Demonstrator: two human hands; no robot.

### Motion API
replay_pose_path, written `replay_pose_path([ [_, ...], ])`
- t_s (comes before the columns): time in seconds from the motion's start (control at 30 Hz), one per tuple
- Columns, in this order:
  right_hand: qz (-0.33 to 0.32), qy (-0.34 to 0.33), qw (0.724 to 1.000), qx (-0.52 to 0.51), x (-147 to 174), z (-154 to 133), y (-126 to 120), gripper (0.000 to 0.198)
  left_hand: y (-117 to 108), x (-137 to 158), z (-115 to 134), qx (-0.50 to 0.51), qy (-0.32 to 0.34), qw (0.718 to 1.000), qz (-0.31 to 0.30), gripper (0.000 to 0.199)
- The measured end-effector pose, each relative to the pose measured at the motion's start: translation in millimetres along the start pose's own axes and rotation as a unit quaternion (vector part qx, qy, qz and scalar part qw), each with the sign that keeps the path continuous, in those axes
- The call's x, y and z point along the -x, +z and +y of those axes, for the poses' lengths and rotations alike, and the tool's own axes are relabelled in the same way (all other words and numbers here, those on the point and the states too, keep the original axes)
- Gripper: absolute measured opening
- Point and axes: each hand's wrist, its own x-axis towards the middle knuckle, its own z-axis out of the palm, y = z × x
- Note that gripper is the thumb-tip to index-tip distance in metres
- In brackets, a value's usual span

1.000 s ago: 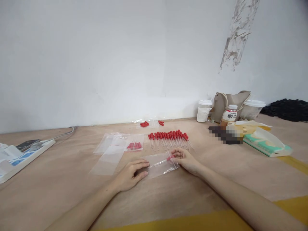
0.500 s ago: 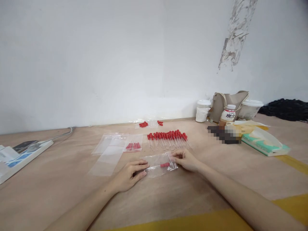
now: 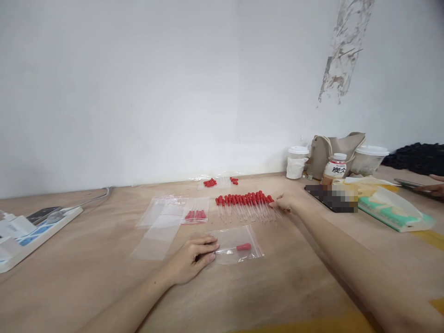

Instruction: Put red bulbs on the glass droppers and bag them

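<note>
A clear zip bag (image 3: 230, 237) lies on the table with one red-bulbed dropper (image 3: 243, 247) inside. My left hand (image 3: 190, 258) grips the bag's left end between thumb and fingers. Beyond the bag runs a row of glass droppers (image 3: 243, 200), their red bulbs pointing toward the wall. At the row's right end, my right hand (image 3: 285, 203) closes its fingertips on the bulb of the last dropper (image 3: 270, 199). Another zip bag (image 3: 194, 218) with several droppers in it lies left of the row, beside flat bags (image 3: 157, 233) with nothing visible inside.
Loose red bulbs (image 3: 210, 182) lie on plastic near the wall. A power strip (image 3: 45, 233) is at left. On the right are a phone (image 3: 326, 198), tissue pack (image 3: 391, 208), bottle (image 3: 336, 169), lidded cups (image 3: 297, 162) and grey bag (image 3: 317, 159). Another person's hand (image 3: 433, 187) shows at far right.
My right hand has let go of the bag's right end and moved forward and right to the dropper row. The left hand stays at the bag, which now lies flatter. Another person's hand has appeared.
</note>
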Motion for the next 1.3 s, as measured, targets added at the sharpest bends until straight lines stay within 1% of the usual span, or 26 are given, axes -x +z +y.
replay_pose_path([
  [0.13,-0.056,0.031,0.997,-0.046,-2,-3,3,0.042,0,0,0,0.011,0.005,1.000,0.006,0.032],
  [0.23,-0.071,0.037,0.993,-0.088,-4,-4,3,0.038,-1,0,1,0.016,0.003,1.000,0.006,0.032],
  [0.37,-0.064,0.029,0.987,-0.146,0,-3,-2,0.024,-1,0,1,0.009,0.000,1.000,0.002,0.033],
  [0.47,-0.039,0.000,0.977,-0.208,15,-6,-7,0.016,-1,0,1,0.011,-0.004,1.000,0.000,0.033],
  [0.53,-0.028,-0.028,0.968,-0.247,32,-8,-6,0.021,-1,0,1,0.013,-0.004,1.000,0.000,0.033],
  [0.63,-0.036,-0.079,0.954,-0.288,63,-8,5,0.041,-2,0,2,0.012,-0.004,1.000,-0.002,0.032],
  [0.67,-0.060,-0.120,0.945,-0.298,72,-6,10,0.049,-2,0,2,0.011,-0.005,1.000,-0.003,0.033],
  [0.7,-0.054,-0.152,0.937,-0.309,81,-4,15,0.054,-2,-1,2,0.009,-0.006,1.000,-0.004,0.033],
  [0.77,-0.037,-0.179,0.927,-0.326,94,2,24,0.057,-2,-1,3,0.004,-0.008,1.000,-0.008,0.034],
  [0.83,-0.020,-0.181,0.923,-0.339,101,7,30,0.056,-3,-1,4,0.000,-0.005,1.000,-0.011,0.034],
  [0.93,-0.023,-0.161,0.918,-0.363,109,10,37,0.057,-3,0,4,-0.002,0.003,1.000,-0.011,0.034],
  [1.03,-0.066,-0.128,0.905,-0.400,117,8,43,0.054,-1,0,3,-0.005,0.006,1.000,-0.006,0.035],
  [1.17,-0.160,-0.098,0.891,-0.414,126,5,47,0.037,-1,-1,3,-0.007,0.013,1.000,0.004,0.038],
  [1.23,-0.199,-0.102,0.899,-0.377,128,7,46,0.032,-2,-1,4,-0.008,0.018,1.000,0.011,0.040],
  [1.3,-0.223,-0.136,0.916,-0.303,127,9,45,0.028,-2,-1,5,-0.009,0.018,1.000,0.016,0.040],
])
